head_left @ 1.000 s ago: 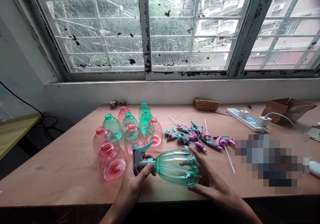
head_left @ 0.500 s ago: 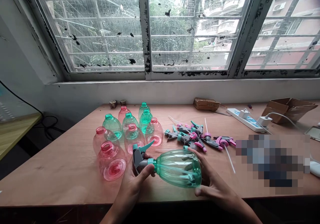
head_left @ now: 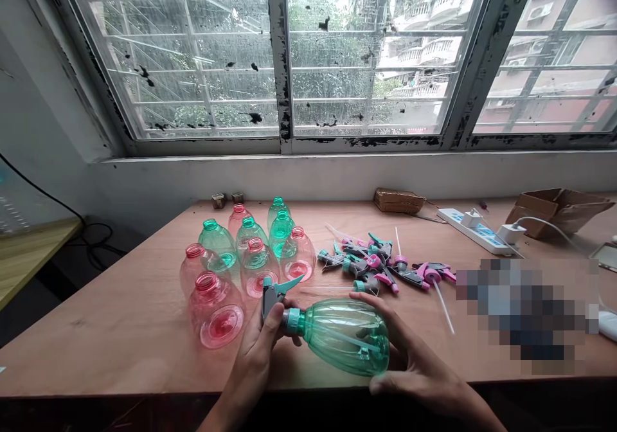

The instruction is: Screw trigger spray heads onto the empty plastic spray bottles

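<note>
A green see-through spray bottle (head_left: 337,332) lies sideways in the air above the table's near edge, its base tipped slightly down to the right. Its grey and teal trigger head (head_left: 277,297) is screwed against the neck, and a pale tube shows inside. My left hand (head_left: 258,348) is closed around the trigger head and collar, thumb on the near side. At the other end, my right hand (head_left: 409,358) cups the bottle's base between thumb and fingers. Several open-necked red bottles (head_left: 216,313) and green bottles (head_left: 216,242) stand to the left, without spray heads.
Loose trigger heads (head_left: 380,261) in grey, pink and teal lie heaped beyond my hands. Farther back are a brown package (head_left: 398,200), a white power strip (head_left: 475,229) with plugs and an open cardboard box (head_left: 549,210). A blurred patch (head_left: 525,310) covers something at right.
The bottle has dipped at its base end and turned a little about its length. My left hand and the trigger head have shifted slightly right.
</note>
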`<action>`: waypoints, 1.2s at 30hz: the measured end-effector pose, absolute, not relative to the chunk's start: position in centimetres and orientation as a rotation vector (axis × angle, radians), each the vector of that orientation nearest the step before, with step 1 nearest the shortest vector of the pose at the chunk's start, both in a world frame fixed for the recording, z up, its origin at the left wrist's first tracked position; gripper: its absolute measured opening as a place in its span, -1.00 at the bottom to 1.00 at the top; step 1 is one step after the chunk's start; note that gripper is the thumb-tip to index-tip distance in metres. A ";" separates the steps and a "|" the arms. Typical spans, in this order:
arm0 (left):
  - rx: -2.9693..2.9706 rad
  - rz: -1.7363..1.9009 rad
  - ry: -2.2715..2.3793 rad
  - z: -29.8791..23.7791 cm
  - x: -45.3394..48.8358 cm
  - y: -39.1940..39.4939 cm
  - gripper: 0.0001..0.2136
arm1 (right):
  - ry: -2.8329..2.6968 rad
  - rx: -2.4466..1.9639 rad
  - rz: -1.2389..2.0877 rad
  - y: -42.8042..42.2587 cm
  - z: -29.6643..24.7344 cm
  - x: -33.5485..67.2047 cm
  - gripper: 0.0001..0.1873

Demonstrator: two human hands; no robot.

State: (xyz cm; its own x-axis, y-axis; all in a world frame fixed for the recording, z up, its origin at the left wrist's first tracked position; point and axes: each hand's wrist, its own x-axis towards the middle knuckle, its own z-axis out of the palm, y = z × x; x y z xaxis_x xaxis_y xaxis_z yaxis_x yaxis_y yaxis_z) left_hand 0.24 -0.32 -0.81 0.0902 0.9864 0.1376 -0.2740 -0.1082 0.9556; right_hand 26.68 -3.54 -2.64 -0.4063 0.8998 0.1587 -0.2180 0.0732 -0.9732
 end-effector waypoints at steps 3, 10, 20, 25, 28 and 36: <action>1.196 1.313 0.896 -1.1 0.0 0.0 -0.64 | -1.384 -0.754 1.516 -3.4 -2.8 26.9 0.01; 1.301 1.288 0.899 -1.0 -0.1 -0.2 -0.61 | -1.295 -0.684 1.530 -3.2 -2.6 27.2 -0.12; 1.506 1.295 0.958 -1.7 0.4 -1.3 -0.66 | -1.243 -0.888 1.387 -2.4 -3.3 27.7 -0.43; 1.516 1.293 0.887 -1.9 0.2 -1.2 -0.72 | -1.317 -0.891 1.241 -2.8 -3.6 27.4 -0.40; 1.462 1.228 0.822 -1.6 0.1 -1.0 -0.74 | -1.383 -0.860 1.213 -3.4 -3.2 27.1 -0.41; 1.411 1.287 0.762 -1.2 -0.1 -0.9 -0.65 | -1.675 -0.806 1.119 -3.7 -3.1 27.0 -0.27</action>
State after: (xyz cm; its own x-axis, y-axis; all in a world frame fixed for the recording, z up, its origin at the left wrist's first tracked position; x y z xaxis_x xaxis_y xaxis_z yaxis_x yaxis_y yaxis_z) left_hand -0.09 -0.94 -1.15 0.2236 0.9266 0.3025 -0.1803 -0.2656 0.9471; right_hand 26.99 -3.71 -3.06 -0.3479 0.8744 0.3383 0.0220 0.3684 -0.9294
